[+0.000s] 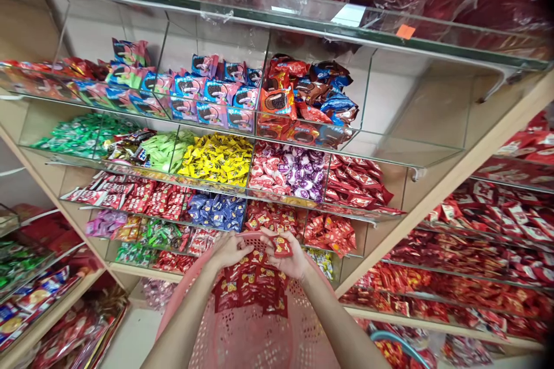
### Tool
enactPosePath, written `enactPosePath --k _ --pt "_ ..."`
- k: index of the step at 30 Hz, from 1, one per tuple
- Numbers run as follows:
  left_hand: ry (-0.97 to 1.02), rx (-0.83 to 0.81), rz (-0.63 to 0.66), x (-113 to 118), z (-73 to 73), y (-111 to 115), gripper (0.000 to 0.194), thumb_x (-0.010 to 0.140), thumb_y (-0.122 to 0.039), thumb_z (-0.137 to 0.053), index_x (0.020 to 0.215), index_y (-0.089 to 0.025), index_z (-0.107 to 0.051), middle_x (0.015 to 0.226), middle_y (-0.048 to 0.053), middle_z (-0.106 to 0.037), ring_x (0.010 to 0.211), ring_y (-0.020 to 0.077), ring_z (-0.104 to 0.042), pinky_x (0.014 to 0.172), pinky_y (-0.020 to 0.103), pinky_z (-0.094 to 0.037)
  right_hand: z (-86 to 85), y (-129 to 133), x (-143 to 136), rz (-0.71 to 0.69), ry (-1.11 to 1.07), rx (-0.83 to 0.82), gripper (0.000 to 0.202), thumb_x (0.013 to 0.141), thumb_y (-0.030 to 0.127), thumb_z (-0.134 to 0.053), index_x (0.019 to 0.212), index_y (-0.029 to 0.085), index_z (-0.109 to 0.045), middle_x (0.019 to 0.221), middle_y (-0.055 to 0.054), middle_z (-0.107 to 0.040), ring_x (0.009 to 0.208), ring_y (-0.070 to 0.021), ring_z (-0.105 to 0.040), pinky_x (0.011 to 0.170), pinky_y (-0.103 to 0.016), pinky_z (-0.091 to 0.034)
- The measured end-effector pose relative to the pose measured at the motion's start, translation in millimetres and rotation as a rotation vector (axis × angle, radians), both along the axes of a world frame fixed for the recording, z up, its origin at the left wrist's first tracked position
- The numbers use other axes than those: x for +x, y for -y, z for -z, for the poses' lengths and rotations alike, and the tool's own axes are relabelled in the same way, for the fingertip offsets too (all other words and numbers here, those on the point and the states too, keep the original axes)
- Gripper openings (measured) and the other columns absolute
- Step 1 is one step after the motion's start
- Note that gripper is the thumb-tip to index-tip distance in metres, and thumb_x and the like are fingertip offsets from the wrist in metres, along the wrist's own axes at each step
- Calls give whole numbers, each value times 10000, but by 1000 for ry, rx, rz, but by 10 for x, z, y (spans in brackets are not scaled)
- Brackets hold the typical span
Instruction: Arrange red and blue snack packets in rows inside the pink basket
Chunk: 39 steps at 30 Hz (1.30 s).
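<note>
A pink perforated plastic basket (259,346) is in front of me, with several small red packets (253,285) lying in it. My left hand (227,252) is closed at its far rim, thumb inside and fingers curled over the edge, partly hidden. My right hand (289,258) grips a small red packet (283,247) between thumb and fingers, just above the others. Right behind the hands, a shelf compartment holds similar red packets (270,216). Red-orange packets (331,233) fill the compartment to its right.
Tiered glass shelves with dividers hold yellow packets (216,161), blue packets (217,211), purple sweets (308,170) and wrapped cookies (277,102). A thick glass shelf edge (259,8) crosses above. More red-filled shelves (485,207) stand at right, above a blue-handled basket (398,343).
</note>
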<state>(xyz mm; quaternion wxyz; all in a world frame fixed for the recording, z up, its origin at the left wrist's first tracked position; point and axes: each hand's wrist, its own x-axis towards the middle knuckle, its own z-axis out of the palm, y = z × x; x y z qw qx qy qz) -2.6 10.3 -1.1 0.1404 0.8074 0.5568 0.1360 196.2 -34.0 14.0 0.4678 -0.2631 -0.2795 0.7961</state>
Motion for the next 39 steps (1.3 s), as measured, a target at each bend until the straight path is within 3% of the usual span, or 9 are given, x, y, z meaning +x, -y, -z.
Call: enactPosePath --k 4,8,13,19,23,26,29,35,39 --pt "-3 -20 -5 -3 -2 -6 536 696 -678 -371 648 -221 -646 814 43 -585 855 223 -518 781 316 -363 74 -5 -55 66 243 -41 303 723 341 -474 959 187 -587 884 -25 -636 630 -101 -537 551 -200 -392" --pt "-1 -30 0 -4 22 -17 552 686 -695 -364 658 -223 -649 814 51 -585 864 234 -514 793 334 -362 167 -15 -128 212 605 12 227 689 290 -504 882 195 -580 786 3 -636 744 -135 -558 602 -219 -414" --pt "16 -20 -15 -2 41 -17 523 698 -669 -373 642 -226 -647 811 45 -579 865 230 -515 798 332 -365 206 6 -191 303 806 86 193 640 231 -552 832 210 -564 674 26 -602 633 -124 -542 529 -213 -405" --pt "24 -29 -4 -7 26 -6 507 708 -649 -381 651 -219 -643 804 46 -574 860 222 -516 801 328 -366 248 46 -217 206 642 69 331 573 295 -690 855 204 -543 692 37 -586 595 -94 -547 524 -207 -436" --pt "23 -27 -18 4 -7 15 515 696 -665 -384 658 -226 -649 815 48 -576 870 226 -514 818 337 -357 334 53 -224 158 680 200 387 515 314 -740 840 186 -573 669 36 -596 559 -97 -545 539 -225 -431" --pt "34 -39 -34 11 -28 28 501 694 -658 -399 651 -228 -651 821 41 -585 869 215 -517 833 326 -350 406 63 -237 71 812 326 424 494 301 -752 870 178 -598 670 36 -601 564 -106 -538 576 -249 -439" --pt "39 -44 -32 12 -24 28 498 702 -649 -399 641 -225 -652 816 37 -590 864 209 -516 837 320 -347 451 81 -264 11 1009 476 455 510 270 -746 934 184 -606 802 12 -606 622 -117 -538 594 -251 -436" --pt "39 -20 -20 4 24 8 519 708 -655 -385 633 -219 -657 797 41 -585 828 208 -515 823 326 -344 393 132 -273 -51 1440 830 456 586 229 -699 1024 217 -573 995 -42 -545 904 -190 -500 785 -296 -391" --pt "31 -15 -8 0 22 9 524 713 -657 -373 634 -221 -653 789 40 -576 821 206 -517 807 325 -353 344 157 -226 -114 1649 854 450 594 271 -701 1022 235 -566 1053 -50 -521 998 -222 -436 844 -333 -336"
